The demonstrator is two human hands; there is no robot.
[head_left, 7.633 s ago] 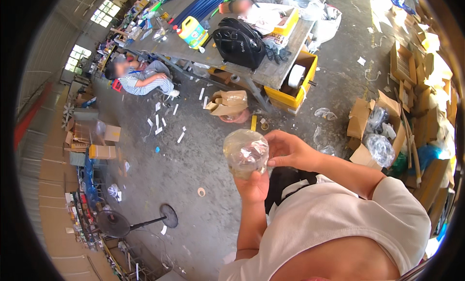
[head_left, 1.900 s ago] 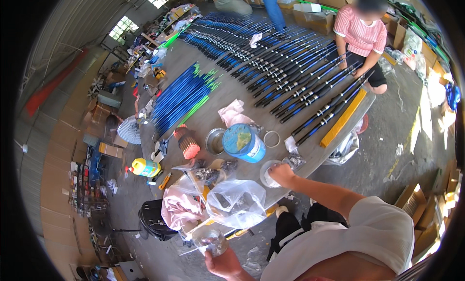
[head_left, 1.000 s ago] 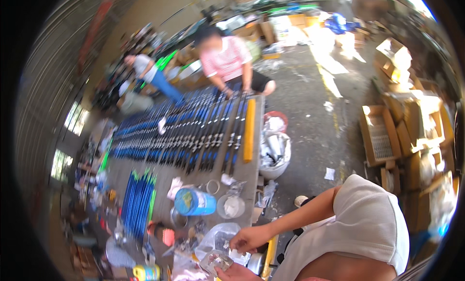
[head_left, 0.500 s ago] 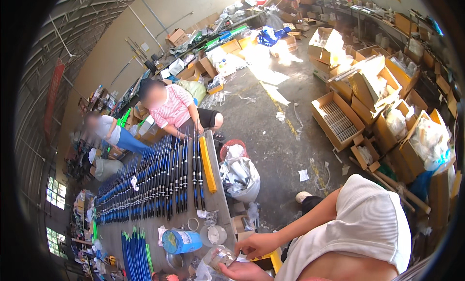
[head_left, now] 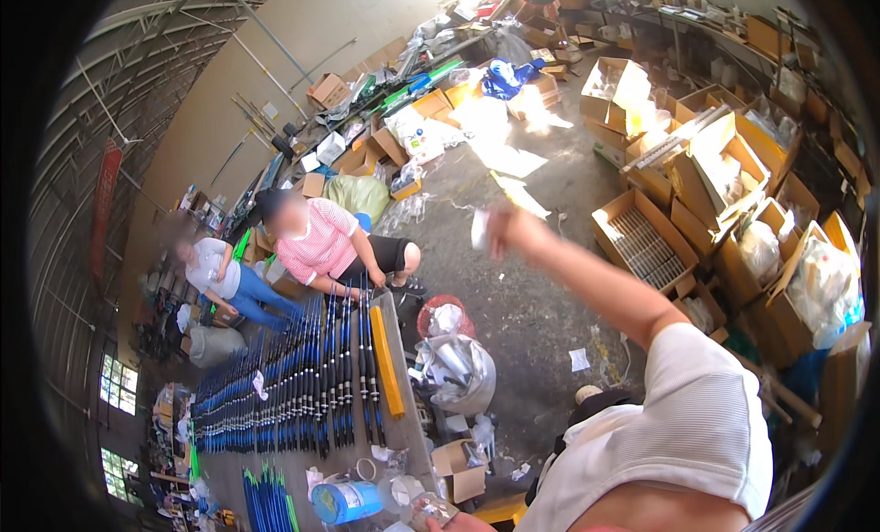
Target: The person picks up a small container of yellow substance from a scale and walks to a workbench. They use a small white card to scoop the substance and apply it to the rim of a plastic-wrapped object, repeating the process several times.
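My right arm reaches out over the floor. At its end my right hand [head_left: 515, 231] is smeared by motion, and a small white piece [head_left: 479, 230], perhaps paper, shows against its fingers. Low at the bottom edge, my left hand [head_left: 451, 524] is partly cut off, its fingers at a clear plastic bag [head_left: 431, 508] with small brownish contents I cannot make out. Beside that bag, on the table, stand a blue tub [head_left: 346, 502] and a translucent cup [head_left: 404, 488]. A tape ring [head_left: 366, 469] lies behind them.
Rows of blue-black rods [head_left: 302, 394] cover the table [head_left: 403, 330], edged by a yellow bar [head_left: 385, 362]. Two people, one in a pink striped top [head_left: 316, 234], are beyond. A white sack [head_left: 463, 372] stands beside the table; open cartons [head_left: 642, 239] crowd the right.
My right hand has left the plastic bag and swung far out over the floor with the white piece. My left hand sits lower in the picture, mostly cut off. The view has shifted slightly.
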